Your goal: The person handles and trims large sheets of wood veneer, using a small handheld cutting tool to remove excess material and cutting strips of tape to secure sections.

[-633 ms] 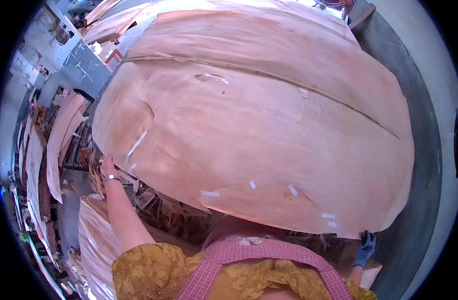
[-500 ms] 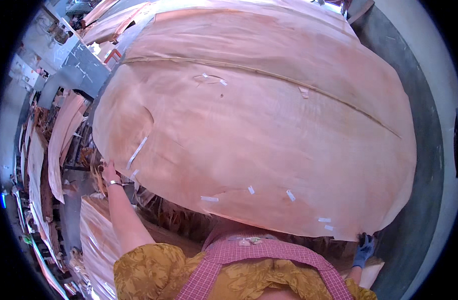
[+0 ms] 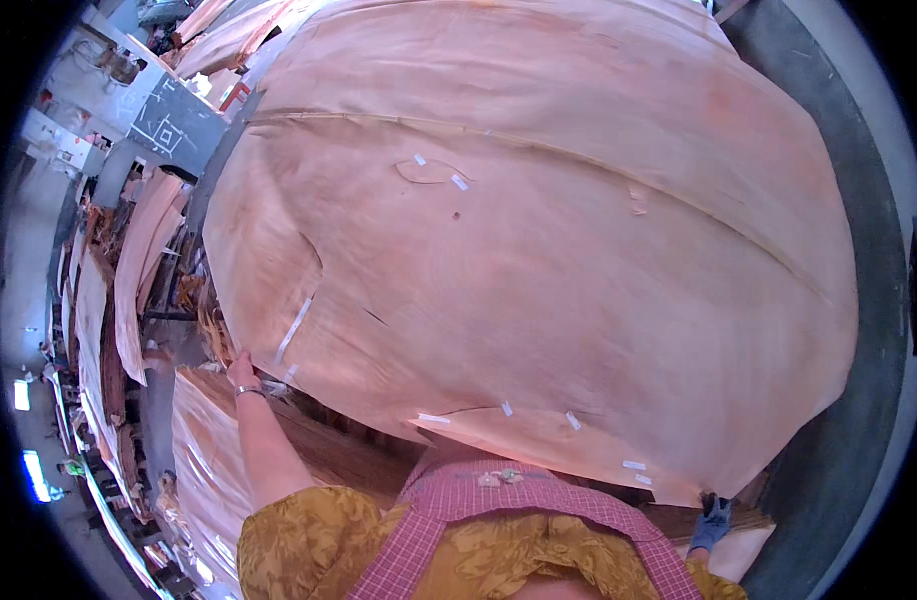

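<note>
A broad, pinkish veneer sheet [image 3: 538, 300] spreads in front of the person, its near edge beside a pink checked apron [image 3: 478, 499]. The gloved right hand [image 3: 713, 520] grips the sheet's near right edge; the bare left hand [image 3: 243, 372] pinches its near left edge. Small strips of white tape [image 3: 573, 421] dot the surface.

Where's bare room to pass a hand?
Right: the dark grey strip between the veneer sheet and pale wall. Also the sheet's middle, between its long ridge and near-edge tape strips. Crowded: left, with veneer pieces; near edge, with left hand and gloved right hand.
</note>
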A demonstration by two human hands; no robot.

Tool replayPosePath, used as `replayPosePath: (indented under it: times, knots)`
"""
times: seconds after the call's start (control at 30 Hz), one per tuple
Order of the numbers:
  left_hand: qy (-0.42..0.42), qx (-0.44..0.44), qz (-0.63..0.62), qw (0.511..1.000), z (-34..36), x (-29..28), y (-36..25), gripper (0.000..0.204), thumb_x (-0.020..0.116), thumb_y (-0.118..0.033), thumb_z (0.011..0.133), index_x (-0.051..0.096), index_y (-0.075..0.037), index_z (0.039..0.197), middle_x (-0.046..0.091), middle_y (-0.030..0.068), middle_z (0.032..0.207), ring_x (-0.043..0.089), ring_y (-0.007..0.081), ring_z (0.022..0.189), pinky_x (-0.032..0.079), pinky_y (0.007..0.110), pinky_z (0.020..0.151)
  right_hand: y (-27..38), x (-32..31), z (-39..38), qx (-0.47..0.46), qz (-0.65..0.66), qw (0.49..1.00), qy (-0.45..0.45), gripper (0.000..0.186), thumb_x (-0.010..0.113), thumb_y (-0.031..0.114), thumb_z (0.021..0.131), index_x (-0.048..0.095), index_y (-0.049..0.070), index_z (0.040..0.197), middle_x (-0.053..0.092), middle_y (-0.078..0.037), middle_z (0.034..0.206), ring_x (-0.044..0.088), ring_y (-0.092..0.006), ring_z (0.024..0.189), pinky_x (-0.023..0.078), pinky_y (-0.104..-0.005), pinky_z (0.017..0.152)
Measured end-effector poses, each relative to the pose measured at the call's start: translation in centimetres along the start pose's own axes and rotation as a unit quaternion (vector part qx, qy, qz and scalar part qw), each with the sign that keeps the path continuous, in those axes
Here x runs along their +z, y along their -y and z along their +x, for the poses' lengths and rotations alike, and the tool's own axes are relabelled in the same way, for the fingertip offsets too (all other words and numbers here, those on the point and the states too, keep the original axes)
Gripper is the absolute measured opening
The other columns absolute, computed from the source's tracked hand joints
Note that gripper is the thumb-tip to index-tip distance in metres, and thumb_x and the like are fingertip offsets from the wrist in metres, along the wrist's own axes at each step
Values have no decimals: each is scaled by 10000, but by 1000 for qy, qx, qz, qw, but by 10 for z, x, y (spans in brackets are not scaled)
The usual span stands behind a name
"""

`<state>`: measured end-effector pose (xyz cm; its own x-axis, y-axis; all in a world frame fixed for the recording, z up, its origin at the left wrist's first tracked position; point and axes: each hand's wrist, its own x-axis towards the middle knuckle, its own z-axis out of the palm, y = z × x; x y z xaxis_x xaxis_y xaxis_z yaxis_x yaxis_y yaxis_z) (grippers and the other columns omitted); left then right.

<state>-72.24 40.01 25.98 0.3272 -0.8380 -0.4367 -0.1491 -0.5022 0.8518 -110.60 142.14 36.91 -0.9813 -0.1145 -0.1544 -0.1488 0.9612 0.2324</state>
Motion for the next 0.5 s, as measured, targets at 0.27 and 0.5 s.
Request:
replayPosePath:
  times: [0.27, 0.5]
  knots:
    - [-59, 268, 370, 888, -30, 56, -60, 517, 641, -333, 813, 594, 38, 1169, 658, 242, 1061, 640, 352, 944, 501, 419, 840, 2, -34, 40, 26, -32, 985, 166, 753, 715, 224, 752, 379, 144, 1421, 458, -265, 1337, 541, -399, 1150, 463, -423, 974]
    - [80, 266, 406, 871, -11, 201, -78, 693, 672, -483, 777, 571, 36, 1224, 552, 303, 1256, 513, 421, 1196, 417, 447, 1013, 193, -25, 212, -75, 307, 945, -83, 375, 601, 135, 915, 557, 85, 1283, 601, -166, 1163, 610, -330, 1037, 515, -399, 847]
